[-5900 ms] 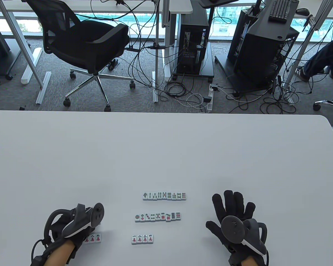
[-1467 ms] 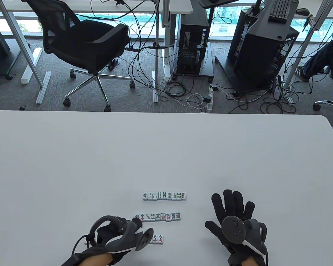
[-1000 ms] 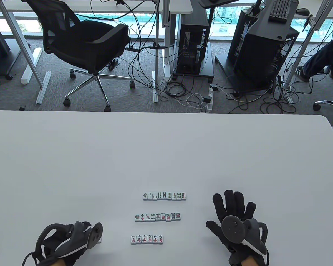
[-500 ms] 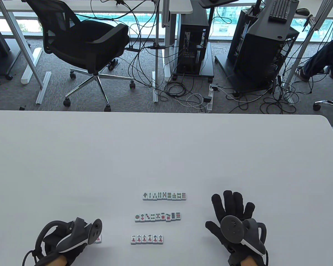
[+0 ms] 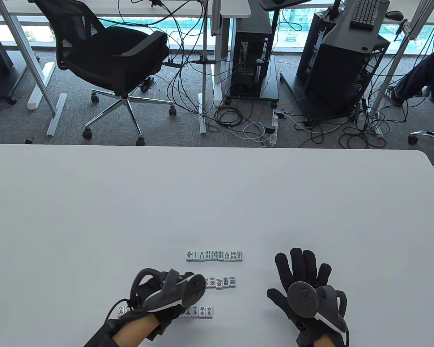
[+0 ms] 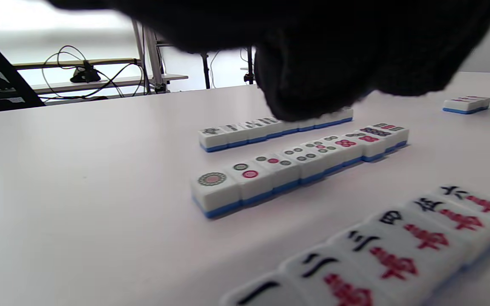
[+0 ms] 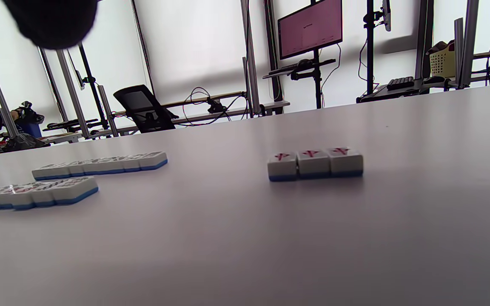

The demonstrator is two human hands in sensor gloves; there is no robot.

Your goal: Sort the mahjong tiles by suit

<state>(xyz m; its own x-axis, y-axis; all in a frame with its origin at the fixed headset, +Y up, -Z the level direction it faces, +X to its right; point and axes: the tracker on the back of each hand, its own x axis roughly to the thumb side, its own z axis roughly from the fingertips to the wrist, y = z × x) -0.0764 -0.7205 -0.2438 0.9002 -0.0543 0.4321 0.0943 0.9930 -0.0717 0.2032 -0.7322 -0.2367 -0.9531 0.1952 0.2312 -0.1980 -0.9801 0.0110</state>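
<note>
Three rows of mahjong tiles lie face up near the front edge. Farthest is the bamboo row [image 5: 214, 255] [image 6: 249, 129], then the dots row [image 5: 222, 282] [image 6: 304, 163]. Nearest is the six-tile characters row [image 5: 201, 312] [image 6: 398, 250]. My left hand [image 5: 173, 294] hovers over the left ends of the two near rows, its fingers [image 6: 304, 85] curled downward. Whatever tile they pinch is hidden. Two loose character tiles [image 5: 123, 309] lie left of that forearm. My right hand [image 5: 303, 274] rests flat with spread fingers, right of the rows.
Three red-marked tiles [image 7: 315, 163] [image 6: 466, 104] sit side by side near my right hand, covered by it in the table view. The white table [image 5: 202, 180] stretches far ahead. Beyond its edge stand an office chair [image 5: 108, 54], computer towers and floor cables.
My left hand went from the loose tiles at the left back to the rows. Two loose tiles now show there, where three lay earlier. The right hand has stayed still.
</note>
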